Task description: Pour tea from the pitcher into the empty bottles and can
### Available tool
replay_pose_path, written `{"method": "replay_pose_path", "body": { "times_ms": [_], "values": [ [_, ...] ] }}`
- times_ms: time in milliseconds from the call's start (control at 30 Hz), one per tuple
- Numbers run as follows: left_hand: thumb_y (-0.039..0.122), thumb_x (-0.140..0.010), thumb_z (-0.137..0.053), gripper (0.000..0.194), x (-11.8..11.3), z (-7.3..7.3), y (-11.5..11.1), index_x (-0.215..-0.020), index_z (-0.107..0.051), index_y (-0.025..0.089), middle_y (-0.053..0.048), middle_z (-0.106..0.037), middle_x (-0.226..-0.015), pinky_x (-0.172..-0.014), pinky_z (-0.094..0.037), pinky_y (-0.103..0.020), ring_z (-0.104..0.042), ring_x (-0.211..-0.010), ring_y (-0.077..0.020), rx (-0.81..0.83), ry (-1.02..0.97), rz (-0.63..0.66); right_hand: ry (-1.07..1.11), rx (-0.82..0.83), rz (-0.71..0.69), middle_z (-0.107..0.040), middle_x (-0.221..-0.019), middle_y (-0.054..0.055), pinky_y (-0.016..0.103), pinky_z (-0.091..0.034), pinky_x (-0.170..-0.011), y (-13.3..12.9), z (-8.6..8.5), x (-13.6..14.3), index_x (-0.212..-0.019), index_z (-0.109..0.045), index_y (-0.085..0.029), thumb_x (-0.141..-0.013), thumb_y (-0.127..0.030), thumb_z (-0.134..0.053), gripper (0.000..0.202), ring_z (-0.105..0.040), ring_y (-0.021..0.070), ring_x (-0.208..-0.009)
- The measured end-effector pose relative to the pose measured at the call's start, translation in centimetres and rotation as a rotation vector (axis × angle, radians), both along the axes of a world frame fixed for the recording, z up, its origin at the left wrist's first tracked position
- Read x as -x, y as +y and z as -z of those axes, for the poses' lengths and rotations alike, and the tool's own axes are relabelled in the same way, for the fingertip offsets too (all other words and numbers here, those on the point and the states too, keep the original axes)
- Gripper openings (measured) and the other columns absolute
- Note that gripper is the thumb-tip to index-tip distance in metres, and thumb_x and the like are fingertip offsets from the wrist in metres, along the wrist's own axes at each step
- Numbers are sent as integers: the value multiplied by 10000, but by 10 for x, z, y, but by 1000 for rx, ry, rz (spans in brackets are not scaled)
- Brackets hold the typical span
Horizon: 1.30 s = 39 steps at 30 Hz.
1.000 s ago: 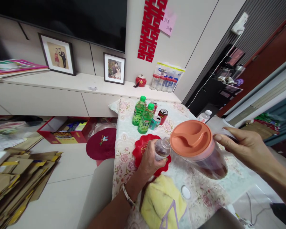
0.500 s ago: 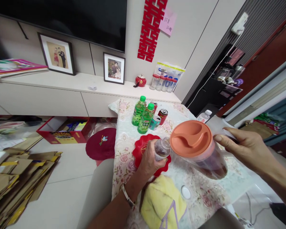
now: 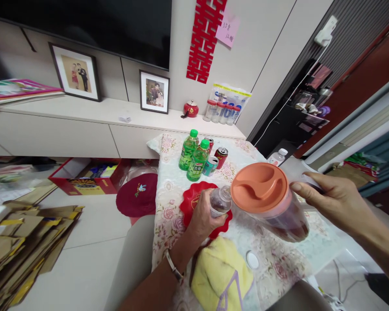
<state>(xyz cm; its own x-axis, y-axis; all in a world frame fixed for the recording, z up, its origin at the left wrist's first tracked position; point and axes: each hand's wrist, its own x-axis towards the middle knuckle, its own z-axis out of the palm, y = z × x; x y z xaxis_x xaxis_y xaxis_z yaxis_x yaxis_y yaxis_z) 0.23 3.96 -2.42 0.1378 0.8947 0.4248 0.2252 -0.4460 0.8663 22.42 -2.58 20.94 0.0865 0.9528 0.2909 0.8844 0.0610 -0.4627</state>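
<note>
My left hand (image 3: 203, 216) is wrapped round a small clear bottle (image 3: 219, 203), which has no cap and is held over a red scalloped tray (image 3: 188, 203). Dark contents show through the bottle's wall. My right hand (image 3: 330, 201) grips the handle of a clear pitcher (image 3: 287, 220) with an orange lid (image 3: 259, 188). The pitcher is tilted, its lid side toward the bottle's mouth, and brownish liquid lies in its lower part. Lid edge and bottle mouth are very close; whether they touch I cannot tell. A yellow cloth (image 3: 222, 274) lies just in front of the tray.
Two green drink bottles (image 3: 196, 162), a red can (image 3: 221, 156) and a teal can (image 3: 210, 166) stand behind the tray. A white round lid (image 3: 252, 260) lies right of the cloth. Another bottle (image 3: 278, 157) stands beyond the pitcher. Flattened cardboard (image 3: 29, 237) covers the floor at left.
The liquid's surface inside the pitcher looks slightly shifted. Both hands, the bottle and the pitcher keep nearly the same positions; the view has moved very slightly.
</note>
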Motion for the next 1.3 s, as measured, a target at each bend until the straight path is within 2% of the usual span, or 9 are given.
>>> {"method": "replay_pose_path", "body": {
  "times_ms": [267, 400, 600, 767, 967, 1067, 1300],
  "values": [
    [206, -634, -783, 705, 0, 1, 0, -1266, -474, 261, -114, -678, -1180, -969, -615, -480, -713, -1108, -331, 1, -13, 11, 23, 22, 9, -486, -574, -8, 252, -382, -476, -2, 1, -2, -562, -616, -222, -749, -803, -674, 613, -466, 151, -530],
    [199, -636, -776, 699, 0, 2, 0, -1266, -477, 244, -118, -677, -1178, -973, -612, -487, -709, -1116, -328, -11, -21, 14, 18, 2, 9, -423, -559, -17, 245, -342, -452, -2, 0, 1, -515, -554, -220, -729, -829, -665, 655, -413, 135, -508],
    [193, -637, -802, 705, 0, 1, 0, -1263, -484, 244, -123, -678, -1178, -974, -611, -483, -704, -1118, -332, 4, -22, 21, -1, 2, -3, -445, -555, -12, 246, -358, -453, -1, -1, 1, -528, -573, -219, -732, -860, -646, 676, -434, 139, -510],
    [174, -638, -776, 711, 1, 1, 0, -1277, -471, 234, -128, -675, -1209, -990, -604, -489, -702, -1142, -342, -22, -34, 28, -5, -22, -1, -419, -551, -25, 234, -339, -445, 0, 2, 1, -518, -528, -210, -734, -868, -649, 703, -415, 118, -494],
    [209, -641, -781, 698, 0, 3, 1, -1273, -488, 235, -123, -684, -1197, -960, -615, -482, -712, -1118, -331, -28, -31, 11, -6, -21, -6, -480, -547, -12, 238, -375, -457, -2, 4, -2, -550, -596, -208, -745, -893, -621, 712, -464, 129, -498],
    [219, -639, -779, 690, -1, 3, 1, -1270, -500, 209, -131, -685, -1188, -923, -624, -468, -720, -1099, -328, -25, -33, 8, -4, -49, -18, -450, -540, -21, 236, -344, -447, -3, 4, 0, -527, -540, -209, -753, -878, -631, 712, -430, 114, -483],
    [157, -631, -780, 697, 1, 0, -1, -1271, -509, 223, -129, -685, -1205, -986, -595, -468, -704, -1128, -334, -8, -48, 19, 33, -44, 16, -368, -542, -39, 239, -288, -437, -4, 11, 4, -512, -471, -217, -732, -913, -610, 742, -356, 103, -488]
  ]
}}
